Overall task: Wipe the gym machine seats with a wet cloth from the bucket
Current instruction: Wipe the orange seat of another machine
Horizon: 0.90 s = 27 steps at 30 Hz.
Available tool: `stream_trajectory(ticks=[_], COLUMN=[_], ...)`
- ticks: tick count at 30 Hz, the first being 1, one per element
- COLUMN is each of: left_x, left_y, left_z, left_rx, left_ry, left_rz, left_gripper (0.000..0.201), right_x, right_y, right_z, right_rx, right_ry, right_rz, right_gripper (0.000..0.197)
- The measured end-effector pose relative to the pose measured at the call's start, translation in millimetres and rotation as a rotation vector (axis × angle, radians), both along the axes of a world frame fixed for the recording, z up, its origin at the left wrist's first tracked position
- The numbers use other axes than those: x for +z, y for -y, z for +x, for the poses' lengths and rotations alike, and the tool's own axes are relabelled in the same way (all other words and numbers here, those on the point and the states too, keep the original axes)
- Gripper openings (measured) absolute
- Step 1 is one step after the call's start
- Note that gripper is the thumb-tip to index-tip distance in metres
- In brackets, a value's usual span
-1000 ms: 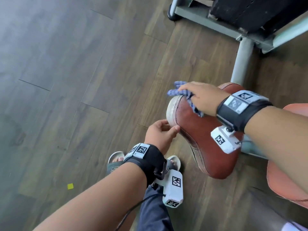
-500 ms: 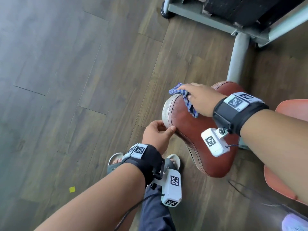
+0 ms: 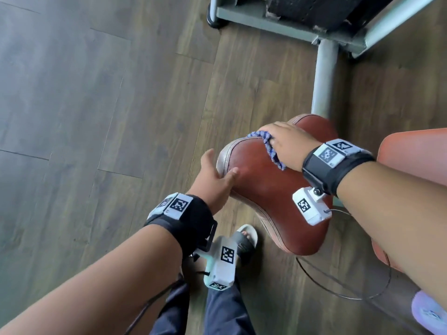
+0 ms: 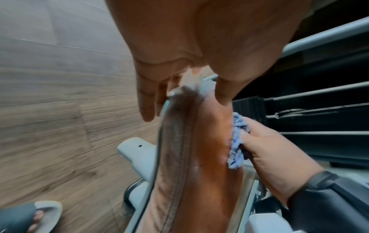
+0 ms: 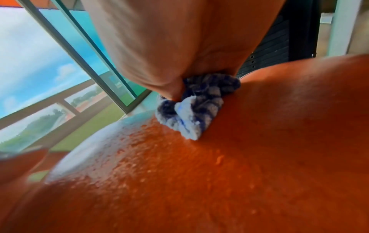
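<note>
From my feed, the padded reddish-brown leather seat [image 3: 271,189] sits on a pale grey metal post [image 3: 324,78] above the wood-plank floor [image 3: 96,93]. My right hand [image 3: 287,143] lies palm-down on the seat's far end, pressing a bunched blue-and-white checked cloth [image 3: 268,146] against the leather; the fingers curl over the cloth, which pokes out in front of them and beside the thumb. In the right wrist view the cloth [image 5: 199,107] touches the leather, and small droplets bead on the seat surface [image 5: 179,173] beside it (it looks wet there). My left hand [image 3: 215,182] grasps the seat's near left edge, thumb on top, fingers wrapped round the worn piped rim [image 4: 175,126]. A second orange pad [image 3: 416,153] stands to the right. A sandalled foot [image 3: 246,240] is below.
</note>
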<state>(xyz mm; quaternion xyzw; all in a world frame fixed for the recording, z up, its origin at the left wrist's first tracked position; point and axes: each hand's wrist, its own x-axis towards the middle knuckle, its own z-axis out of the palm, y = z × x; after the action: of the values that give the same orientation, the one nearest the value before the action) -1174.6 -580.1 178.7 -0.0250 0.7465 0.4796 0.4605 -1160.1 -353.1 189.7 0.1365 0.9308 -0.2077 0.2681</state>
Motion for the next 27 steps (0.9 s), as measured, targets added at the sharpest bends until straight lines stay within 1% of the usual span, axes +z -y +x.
stream_trajectory(ticks=[3,6,8,10,11,12,13,14,16,18,19,21,22,24,25,27], left_x=[5.0,7.7,7.0,6.7,6.6,6.7,6.6,6.7,7.1,7.2,6.9,5.9,5.1,2.6,1.6,0.9], left_y=[-19.6,-31.3,-31.6,-31.4,-31.3,-31.5,-32.0,-32.6,-33.1,-32.3,-32.2,-32.3,-32.5,-32.7,-32.3,-31.5], left_z=[-5.5,-4.6,-4.2,-5.9,-6.8,-7.5,-7.8,-7.9,-8.1,-8.6,-9.0,-9.5,-9.8,-9.8,-9.7,-9.6], left_rx=[-0.093,-0.131,-0.155,-0.179,-0.191,-0.199,-0.201,-0.202,-0.207,-0.205,-0.204,-0.206,-0.204,-0.194,-0.192,-0.197], left_ry=[-0.106,-0.185,-0.201,-0.202,-0.202,-0.203,-0.201,-0.202,-0.203,-0.197,-0.194,-0.197,-0.2,-0.204,-0.207,-0.21], left_rz=[-0.038,-0.092,-0.109,-0.118,-0.123,-0.128,-0.13,-0.132,-0.14,-0.138,-0.131,-0.123,-0.123,-0.124,-0.125,-0.124], left_gripper=[0.078,0.067,0.063,0.062,0.061,0.061,0.06,0.06,0.061,0.061,0.061,0.061,0.061,0.061,0.061,0.061], right_x=[0.8,-1.0,-1.9,-5.4,-7.3,-7.1,-10.7,-13.5,-13.6,-16.9,-16.0,-8.3,-2.6,-1.0,-2.3,-4.1], right_y=[12.3,21.6,1.4,-28.2,-43.6,-56.5,-66.0,-70.4,-58.0,-35.5,-26.7,-27.6,-34.2,-55.5,-71.2,-94.4], right_z=[-1.8,6.0,11.4,18.4,20.9,20.0,15.6,8.8,-6.8,-12.2,-8.0,6.4,11.8,18.3,19.0,22.6], right_rx=[0.037,0.076,0.091,0.073,0.053,0.002,-0.047,-0.053,0.015,0.152,0.188,0.187,0.166,0.088,-0.003,-0.27], right_ry=[-0.032,-0.112,-0.124,-0.183,-0.21,-0.188,-0.158,-0.115,-0.027,-0.04,-0.08,-0.095,-0.098,-0.143,-0.154,-0.067], right_rz=[0.029,-0.003,-0.01,0.032,0.064,0.08,0.094,0.123,0.126,0.101,0.062,-0.01,-0.035,-0.007,0.021,0.115], right_gripper=[0.041,0.047,0.047,0.045,0.053,0.058,0.057,0.049,0.035,0.029,0.029,0.038,0.046,0.056,0.056,0.05])
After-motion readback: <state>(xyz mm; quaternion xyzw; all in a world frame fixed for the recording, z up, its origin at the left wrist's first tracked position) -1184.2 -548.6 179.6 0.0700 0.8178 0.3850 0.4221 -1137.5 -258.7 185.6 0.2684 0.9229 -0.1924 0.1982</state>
